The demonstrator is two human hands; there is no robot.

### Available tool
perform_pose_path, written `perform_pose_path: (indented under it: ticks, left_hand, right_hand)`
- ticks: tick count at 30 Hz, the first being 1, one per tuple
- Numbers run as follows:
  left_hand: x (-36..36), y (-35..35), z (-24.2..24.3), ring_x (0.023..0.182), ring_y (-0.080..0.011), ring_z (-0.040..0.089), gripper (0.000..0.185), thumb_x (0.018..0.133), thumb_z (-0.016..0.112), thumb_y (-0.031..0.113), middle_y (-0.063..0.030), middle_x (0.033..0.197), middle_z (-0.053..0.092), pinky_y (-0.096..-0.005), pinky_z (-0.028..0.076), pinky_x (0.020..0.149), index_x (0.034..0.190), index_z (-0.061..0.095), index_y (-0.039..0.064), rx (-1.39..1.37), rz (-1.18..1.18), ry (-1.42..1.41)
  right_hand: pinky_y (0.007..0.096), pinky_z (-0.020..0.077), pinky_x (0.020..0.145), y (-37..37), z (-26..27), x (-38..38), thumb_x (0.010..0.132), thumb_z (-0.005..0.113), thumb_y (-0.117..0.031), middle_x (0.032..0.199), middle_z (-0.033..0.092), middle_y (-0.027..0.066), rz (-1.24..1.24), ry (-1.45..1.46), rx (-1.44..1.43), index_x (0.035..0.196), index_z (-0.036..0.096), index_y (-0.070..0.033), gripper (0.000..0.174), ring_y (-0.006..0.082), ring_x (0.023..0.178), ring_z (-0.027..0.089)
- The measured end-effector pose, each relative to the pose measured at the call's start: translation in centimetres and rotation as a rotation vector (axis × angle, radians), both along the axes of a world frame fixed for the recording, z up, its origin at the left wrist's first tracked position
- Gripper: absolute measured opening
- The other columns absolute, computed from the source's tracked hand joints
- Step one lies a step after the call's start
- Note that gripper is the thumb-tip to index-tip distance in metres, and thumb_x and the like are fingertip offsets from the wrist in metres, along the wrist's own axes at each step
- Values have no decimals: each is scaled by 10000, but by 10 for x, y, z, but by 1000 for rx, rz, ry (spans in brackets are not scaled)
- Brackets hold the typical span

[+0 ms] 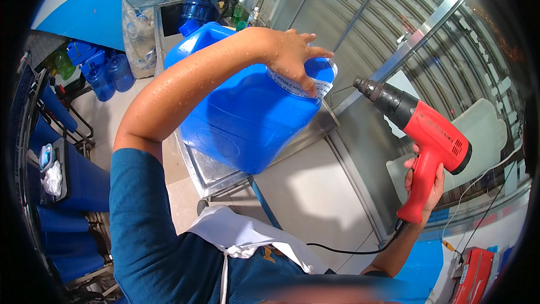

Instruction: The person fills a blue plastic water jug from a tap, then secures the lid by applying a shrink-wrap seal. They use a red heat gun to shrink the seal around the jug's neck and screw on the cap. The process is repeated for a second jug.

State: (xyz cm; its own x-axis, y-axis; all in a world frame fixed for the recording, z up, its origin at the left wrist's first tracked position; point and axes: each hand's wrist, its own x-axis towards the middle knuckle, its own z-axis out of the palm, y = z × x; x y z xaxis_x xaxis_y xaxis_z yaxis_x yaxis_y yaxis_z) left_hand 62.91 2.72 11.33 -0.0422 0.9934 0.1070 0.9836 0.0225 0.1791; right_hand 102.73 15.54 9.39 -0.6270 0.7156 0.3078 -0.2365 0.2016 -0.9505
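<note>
A large blue plastic water container (249, 122) stands on a stainless steel table (202, 179) in front of me. Around its round cap end at the upper right lies a clear printed seal band (291, 86). My left hand (293, 57) reaches over the container, fingers spread, with the thumb pressing the band and the other fingers across the cap. In my right hand (426, 185) is a red and black heat gun (436, 135), gripped by its handle. Its nozzle points toward the cap and stands a short way off, not touching. A black cord hangs from the handle.
Small bottles (238, 10) and a blue round jug (196, 10) stand at the table's far end. A clear bag (141, 33) and blue jugs (101, 80) are on the floor at upper left. A glass partition (358, 143) and a pale chair (485, 135) are at right.
</note>
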Motion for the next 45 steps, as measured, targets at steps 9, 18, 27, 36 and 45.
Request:
perform_pose_path:
  ticks: [9, 18, 27, 36, 45]
  left_hand:
    - [5, 0, 0, 1415, -477, 287, 1018, 678, 713, 670, -255, 1559, 267, -592, 367, 1084, 1536, 312, 298, -14, 42, 0]
    - [8, 3, 1, 1395, -464, 330, 999, 687, 708, 645, -256, 1540, 308, -589, 387, 1070, 1536, 317, 291, -26, 41, 9]
    - [8, 4, 0, 1385, -474, 339, 992, 701, 710, 630, -275, 1529, 314, -549, 376, 1094, 1534, 319, 259, -6, 18, -16]
    - [4, -39, -23, 1350, -462, 387, 1020, 682, 811, 542, -288, 1489, 371, -530, 358, 1101, 1521, 330, 217, 559, 112, -141]
    - [55, -48, -104, 1366, -423, 373, 909, 749, 821, 419, -181, 1223, 654, -595, 234, 1120, 1448, 378, 43, 941, 525, -178]
  right_hand:
    - [236, 417, 370, -11, 4, 1, 1030, 276, -504, 918, 679, 203, -24, 5, -39, 1342, 427, 120, 714, 162, 463, 560]
    - [242, 401, 349, -15, 20, 4, 1023, 284, -515, 898, 690, 195, -28, -56, 22, 1329, 442, 118, 721, 164, 438, 550]
    - [239, 403, 362, -17, 45, 5, 1034, 262, -490, 955, 678, 228, 40, -117, 86, 1303, 457, 120, 695, 162, 438, 541]
    - [241, 537, 457, -3, 101, -41, 1044, 351, -448, 961, 665, 229, 129, -199, 21, 1295, 456, 116, 626, 184, 525, 629]
    - [236, 546, 422, -3, 152, -124, 1033, 440, -390, 858, 678, 205, 246, -340, 123, 1139, 547, 61, 476, 172, 511, 638]
